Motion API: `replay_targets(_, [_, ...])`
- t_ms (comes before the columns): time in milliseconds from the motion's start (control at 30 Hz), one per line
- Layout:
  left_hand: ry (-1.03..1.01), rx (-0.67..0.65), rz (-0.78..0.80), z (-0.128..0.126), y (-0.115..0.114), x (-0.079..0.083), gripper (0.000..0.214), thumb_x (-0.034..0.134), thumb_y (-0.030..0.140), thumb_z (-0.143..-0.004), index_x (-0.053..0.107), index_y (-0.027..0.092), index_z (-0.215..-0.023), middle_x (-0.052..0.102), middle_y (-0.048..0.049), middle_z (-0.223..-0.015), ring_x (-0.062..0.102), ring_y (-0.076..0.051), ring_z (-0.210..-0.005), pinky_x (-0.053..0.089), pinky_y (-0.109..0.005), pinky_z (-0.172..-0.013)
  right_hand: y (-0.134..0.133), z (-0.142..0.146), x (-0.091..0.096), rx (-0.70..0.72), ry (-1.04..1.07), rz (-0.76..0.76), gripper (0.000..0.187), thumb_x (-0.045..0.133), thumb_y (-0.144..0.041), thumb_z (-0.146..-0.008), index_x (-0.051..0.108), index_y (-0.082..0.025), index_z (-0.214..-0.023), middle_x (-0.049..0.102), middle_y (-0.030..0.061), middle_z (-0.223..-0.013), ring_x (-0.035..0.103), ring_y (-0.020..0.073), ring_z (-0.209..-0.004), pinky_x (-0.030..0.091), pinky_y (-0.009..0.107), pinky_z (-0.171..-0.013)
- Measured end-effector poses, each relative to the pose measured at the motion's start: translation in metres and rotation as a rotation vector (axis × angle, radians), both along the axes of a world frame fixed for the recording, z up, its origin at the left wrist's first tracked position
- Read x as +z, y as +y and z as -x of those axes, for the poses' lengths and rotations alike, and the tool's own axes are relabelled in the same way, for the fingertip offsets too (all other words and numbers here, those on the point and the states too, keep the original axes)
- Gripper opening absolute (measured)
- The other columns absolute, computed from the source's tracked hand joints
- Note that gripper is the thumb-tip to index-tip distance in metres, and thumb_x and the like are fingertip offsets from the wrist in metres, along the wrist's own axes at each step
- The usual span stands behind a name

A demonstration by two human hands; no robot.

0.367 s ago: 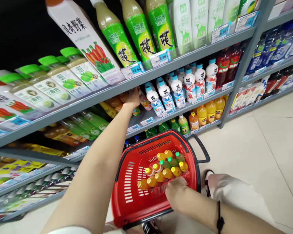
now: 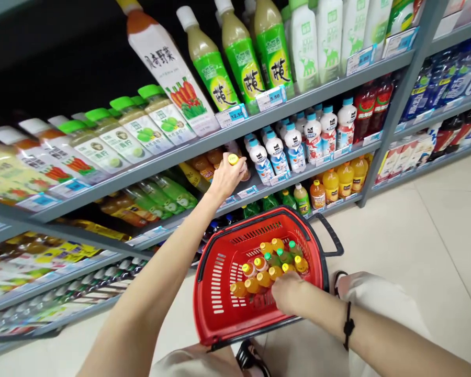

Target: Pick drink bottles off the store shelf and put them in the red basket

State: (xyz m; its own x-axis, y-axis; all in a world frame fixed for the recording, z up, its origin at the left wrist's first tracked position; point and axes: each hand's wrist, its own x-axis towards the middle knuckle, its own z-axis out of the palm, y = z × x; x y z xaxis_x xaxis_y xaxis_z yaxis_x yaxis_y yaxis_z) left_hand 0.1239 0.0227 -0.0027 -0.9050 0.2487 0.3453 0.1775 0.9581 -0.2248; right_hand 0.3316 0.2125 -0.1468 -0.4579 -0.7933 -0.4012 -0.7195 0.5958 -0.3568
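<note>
At the middle shelf, my left hand [image 2: 228,177] is wrapped round a small drink bottle with a yellow cap [image 2: 233,159]. Its body is mostly hidden by the fingers. My right hand [image 2: 288,294] reaches down into the red shopping basket [image 2: 215,327], beside the near edge of a cluster of small bottles. Its fingers curl downward and their tips are out of sight, so I cannot make out what they hold. Several orange juice bottles [image 2: 252,285] stand upright in the basket, along with green-capped bottles [image 2: 284,255].
White yogurt-drink bottles [image 2: 294,149] with blue caps stand just right of my left hand. The upper shelf edge [image 2: 157,157] runs above that hand. A black basket handle [image 2: 327,235] sticks out to the right. Larger orange juice bottles [image 2: 330,186] line the lower shelf.
My left hand has drawn out from deep in the shelf to its front, bringing the yellow-capped bottle into sight. My right hand has shifted slightly toward the bottles in the basket.
</note>
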Motion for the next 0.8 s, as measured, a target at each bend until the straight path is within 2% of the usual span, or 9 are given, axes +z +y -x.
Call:
replay_targets(133, [0.140,-0.091,-0.094,-0.067,-0.018,0.008,0.044,0.049,0.041,-0.106,0.057,0.025,-0.146,0.042,-0.0206,-0.148,0.056,-0.035,-0.131,0.061,-0.041,-0.087,0.008,0.005,0.027,-0.045,-0.065,0.009,0.018,0.065,-0.011,-0.087,0.080,-0.006,-0.096,0.078,0.0258,-0.099,0.077,0.0398,-0.100,0.063,0.047,-0.083])
replay_targets(267, [0.510,-0.250,-0.290,-0.143,-0.036,0.012,0.045,0.071,0.037,-0.095,0.061,0.024,-0.137,0.051,-0.0172,-0.141,0.054,-0.033,-0.135,0.054,-0.047,-0.106,0.019,0.029,0.053,-0.238,-0.058,0.194,0.035,0.049,-0.008,-0.094,0.070,0.000,-0.121,0.074,0.0315,-0.113,0.072,0.0438,-0.113,0.055,0.054,-0.095])
replay_targets(333, [0.620,-0.318,-0.461,-0.180,-0.034,0.006,0.058,0.077,0.032,-0.091,0.055,0.026,-0.145,0.056,-0.0145,-0.139,0.055,-0.032,-0.136,0.050,-0.050,-0.113,0.023,0.047,0.060,-0.373,-0.085,0.305,0.037,0.041,-0.013,-0.100,0.066,-0.002,-0.124,0.072,0.0318,-0.116,0.071,0.0429,-0.115,0.052,0.055,-0.098])
replay_targets(400, [0.658,-0.347,-0.760,-0.211,-0.024,-0.007,0.063,0.072,0.027,-0.094,0.047,0.029,-0.152,0.055,-0.0127,-0.141,0.057,-0.029,-0.134,0.049,-0.047,-0.114,0.022,0.061,0.063,-0.481,-0.171,0.408,0.042,0.029,-0.023,-0.107,0.065,-0.007,-0.122,0.073,0.0274,-0.117,0.072,0.0349,-0.114,0.053,0.047,-0.098])
replay_targets(500, [0.490,-0.305,-1.165,-0.243,-0.007,-0.033,0.074,0.071,0.031,-0.096,0.034,0.033,-0.160,0.051,-0.0132,-0.148,0.061,-0.025,-0.130,0.058,-0.038,-0.102,0.006,0.058,0.059,-0.537,-0.365,0.507,0.066,0.003,-0.035,-0.110,0.063,-0.009,-0.122,0.076,0.0217,-0.112,0.076,0.0242,-0.101,0.059,0.034,-0.086])
replay_targets(600, [0.182,-0.176,-1.475,-0.258,-0.001,-0.058,0.097,0.080,0.034,-0.088,0.019,0.033,-0.164,0.058,-0.0130,-0.138,0.067,-0.025,-0.121,0.064,-0.033,-0.087,-0.019,0.026,0.047,-0.622,-0.834,0.595,0.074,0.003,-0.050,-0.109,0.066,-0.012,-0.114,0.078,0.0163,-0.092,0.077,0.0239,-0.078,0.062,0.035,-0.069])
replay_targets(633, [0.118,-0.120,-1.526,-0.261,-0.003,-0.064,0.099,0.083,0.035,-0.085,0.022,0.031,-0.163,0.060,-0.0132,-0.136,0.068,-0.026,-0.119,0.064,-0.032,-0.083,-0.026,0.013,0.042,-0.692,-1.047,0.608,0.072,0.007,-0.052,-0.109,0.067,-0.013,-0.112,0.077,0.0149,-0.085,0.075,0.0243,-0.070,0.062,0.036,-0.064])
replay_targets(700, [0.055,-0.018,-1.553,-0.269,-0.009,-0.073,0.089,0.087,0.037,-0.079,0.038,0.025,-0.153,0.062,-0.0138,-0.134,0.069,-0.027,-0.116,0.065,-0.032,-0.080,-0.037,-0.008,0.031,-0.834,-1.258,0.582,0.068,0.012,-0.053,-0.110,0.068,-0.013,-0.111,0.075,0.0121,-0.075,0.070,0.0229,-0.057,0.059,0.034,-0.053])
replay_targets(800, [0.000,0.019,-1.499,-0.284,-0.020,-0.078,0.072,0.091,0.036,-0.072,0.054,0.019,-0.132,0.068,-0.0122,-0.124,0.071,-0.027,-0.110,0.064,-0.032,-0.080,-0.045,-0.022,0.018,-0.972,-1.231,0.608,0.059,0.022,-0.051,-0.111,0.067,-0.014,-0.110,0.073,0.0092,-0.071,0.067,0.0203,-0.052,0.057,0.030,-0.050])
